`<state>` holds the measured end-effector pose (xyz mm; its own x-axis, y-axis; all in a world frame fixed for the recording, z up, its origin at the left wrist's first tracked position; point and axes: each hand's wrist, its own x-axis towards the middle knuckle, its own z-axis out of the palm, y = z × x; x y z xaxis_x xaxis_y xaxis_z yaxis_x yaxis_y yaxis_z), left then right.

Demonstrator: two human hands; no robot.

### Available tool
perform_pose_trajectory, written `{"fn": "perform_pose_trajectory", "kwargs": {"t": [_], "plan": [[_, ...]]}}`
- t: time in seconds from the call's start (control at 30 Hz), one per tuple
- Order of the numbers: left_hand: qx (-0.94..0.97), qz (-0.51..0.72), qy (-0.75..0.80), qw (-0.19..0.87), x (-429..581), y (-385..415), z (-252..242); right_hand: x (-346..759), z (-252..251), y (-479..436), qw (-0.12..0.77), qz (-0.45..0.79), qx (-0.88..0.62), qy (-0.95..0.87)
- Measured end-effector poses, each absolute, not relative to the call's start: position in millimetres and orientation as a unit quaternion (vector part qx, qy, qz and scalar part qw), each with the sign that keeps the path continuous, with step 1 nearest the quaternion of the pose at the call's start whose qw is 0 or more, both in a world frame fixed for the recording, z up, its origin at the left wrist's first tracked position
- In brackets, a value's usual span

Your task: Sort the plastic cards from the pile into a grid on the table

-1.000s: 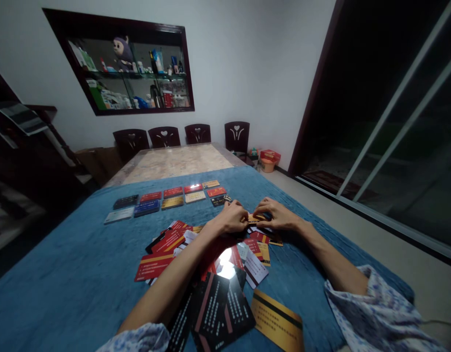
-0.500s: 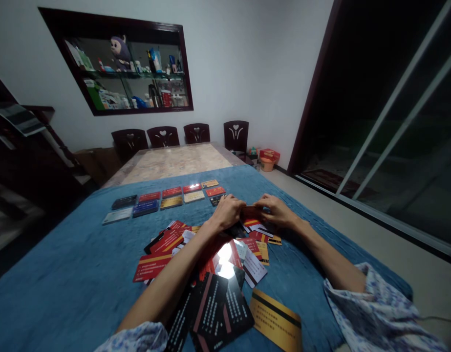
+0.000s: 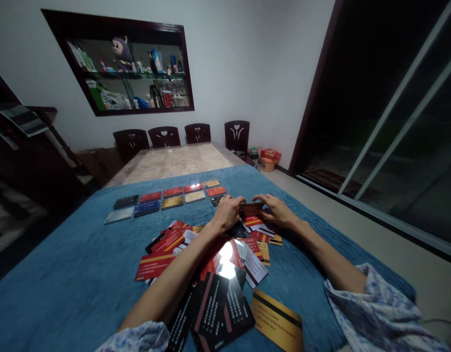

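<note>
Deck (image 3: 251,209) is positioned between left hand (image 3: 227,214) and right hand (image 3: 275,210), both clamped on its opposite ends, with loose cards (image 3: 225,259) beneath and nearside of the hands, and sorted stacks (image 3: 172,202) on the cloth (image 3: 82,264) left of the left hand.

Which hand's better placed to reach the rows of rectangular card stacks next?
Left hand, probably: it's beside the rightmost black rectangular card stack. The right hand is farther off, past the upright brownish rectangular cards.
</note>
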<state>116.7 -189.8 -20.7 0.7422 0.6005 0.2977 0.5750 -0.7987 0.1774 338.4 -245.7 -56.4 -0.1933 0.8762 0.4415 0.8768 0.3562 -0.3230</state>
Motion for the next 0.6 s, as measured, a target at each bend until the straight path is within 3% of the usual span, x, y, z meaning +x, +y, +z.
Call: {"fn": "perform_pose_trajectory", "kwargs": {"t": [0.6], "plan": [[0.923, 0.168, 0.347, 0.025, 119.7, -195.1, -25.9, 336.4, -61.2, -244.6, 0.267, -0.039, -0.599, -0.754]]}}
